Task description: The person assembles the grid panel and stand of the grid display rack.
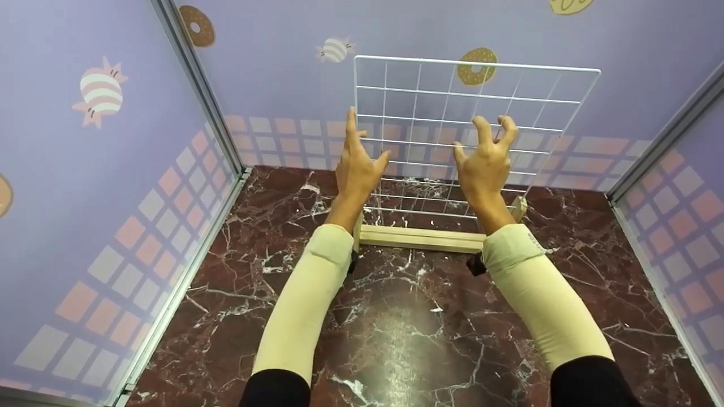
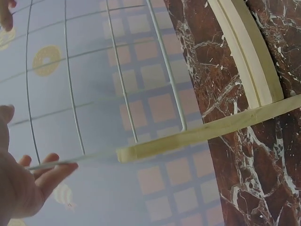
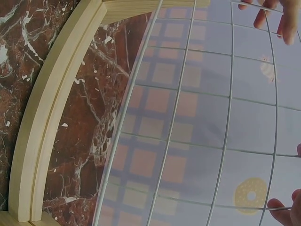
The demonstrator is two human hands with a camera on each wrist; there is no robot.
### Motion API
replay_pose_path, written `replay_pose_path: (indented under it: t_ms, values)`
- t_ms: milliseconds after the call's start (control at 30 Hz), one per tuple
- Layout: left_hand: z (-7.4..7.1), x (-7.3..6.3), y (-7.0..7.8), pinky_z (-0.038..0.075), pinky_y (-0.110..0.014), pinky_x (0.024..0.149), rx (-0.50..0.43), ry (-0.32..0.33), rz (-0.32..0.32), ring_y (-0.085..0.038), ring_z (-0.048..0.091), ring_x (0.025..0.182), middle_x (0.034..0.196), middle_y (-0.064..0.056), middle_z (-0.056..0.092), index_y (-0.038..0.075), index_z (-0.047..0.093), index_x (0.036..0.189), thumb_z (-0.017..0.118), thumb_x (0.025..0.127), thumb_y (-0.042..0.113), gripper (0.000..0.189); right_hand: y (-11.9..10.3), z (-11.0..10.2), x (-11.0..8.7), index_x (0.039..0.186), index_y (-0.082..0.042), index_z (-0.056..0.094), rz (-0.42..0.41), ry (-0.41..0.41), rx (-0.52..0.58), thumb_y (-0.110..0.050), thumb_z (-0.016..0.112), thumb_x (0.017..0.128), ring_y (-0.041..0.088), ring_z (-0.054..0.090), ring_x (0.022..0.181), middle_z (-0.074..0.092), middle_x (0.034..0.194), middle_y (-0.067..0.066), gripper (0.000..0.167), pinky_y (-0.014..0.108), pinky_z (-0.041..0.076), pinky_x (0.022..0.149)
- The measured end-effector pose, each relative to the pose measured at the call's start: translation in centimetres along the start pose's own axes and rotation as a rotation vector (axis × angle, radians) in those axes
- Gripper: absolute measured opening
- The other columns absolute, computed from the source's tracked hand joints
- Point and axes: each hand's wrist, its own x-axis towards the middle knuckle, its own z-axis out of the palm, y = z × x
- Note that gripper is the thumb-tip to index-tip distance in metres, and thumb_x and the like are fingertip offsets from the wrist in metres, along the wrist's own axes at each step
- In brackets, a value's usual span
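A white wire grid panel (image 1: 419,60) stands tilted back in a pale wooden frame (image 1: 421,237). Its lower side edge meets a wooden upright (image 2: 169,142) in the left wrist view. My left hand (image 1: 357,167) lies along the panel's left edge; fairly straight fingers (image 2: 54,179) touch the edge wire, and the thumb stands apart. Over the right half of the panel, my right hand (image 1: 485,167) has bent fingers hooked at the wires. In the right wrist view a fingertip (image 3: 281,214) of that hand is against a wire. The frame's crossbar (image 3: 44,122) runs below the panel's bottom wire.
Dark red marbled flooring (image 1: 396,328) lies under the frame. Lilac walls with printed sweets and checks enclose it, a left wall (image 1: 51,186), a back wall (image 1: 271,73) and a right wall (image 1: 690,237). Grey metal strips (image 1: 198,79) line the corners.
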Motion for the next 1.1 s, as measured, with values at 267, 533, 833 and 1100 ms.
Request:
replay_pose_path:
  t_ms: [267,533,833,1100]
  values:
    - [0.8,0.1,0.5,0.055,-0.025,0.057,0.045,0.035,-0.048,-0.022,0.069,0.079,0.152,-0.009,0.054,0.019,0.004,0.165,0.077,0.09,0.021,0.104,0.1,0.1,-0.2,0.127,-0.016,0.062,-0.023,0.012,0.01,-0.024,0.083,0.083,0.034,0.061,0.077,0.044,0.145,0.019,0.05,0.049,0.06,0.065]
    - [0.6,0.1,0.6,0.053,-0.024,0.054,0.012,-0.001,-0.059,-0.02,0.064,0.07,0.153,-0.011,0.052,0.021,-0.003,0.165,0.072,0.093,0.019,0.104,0.1,0.0,0.0,0.128,-0.016,0.061,-0.03,-0.001,0.004,-0.023,0.081,0.084,0.033,0.058,0.069,0.042,0.146,0.018,0.048,0.047,0.057,0.06]
    - [0.5,0.1,0.7,0.052,-0.024,0.055,-0.007,-0.007,-0.06,-0.017,0.06,0.065,0.143,-0.011,0.058,0.022,-0.004,0.165,0.072,0.094,0.019,0.104,0.3,-0.4,0.0,0.132,-0.014,0.059,-0.054,-0.053,0.013,-0.018,0.082,0.082,0.035,0.06,0.072,0.039,0.15,0.019,0.055,0.046,0.058,0.06]
    - [0.6,0.1,0.8,0.055,-0.026,0.06,0.023,-0.005,-0.056,-0.022,0.067,0.075,0.147,-0.01,0.057,0.02,-0.001,0.165,0.073,0.093,0.018,0.103,1.0,-1.2,-0.4,0.138,-0.016,0.057,-0.092,-0.059,-0.008,-0.022,0.081,0.084,0.032,0.058,0.072,0.037,0.154,0.02,0.06,0.045,0.055,0.056]
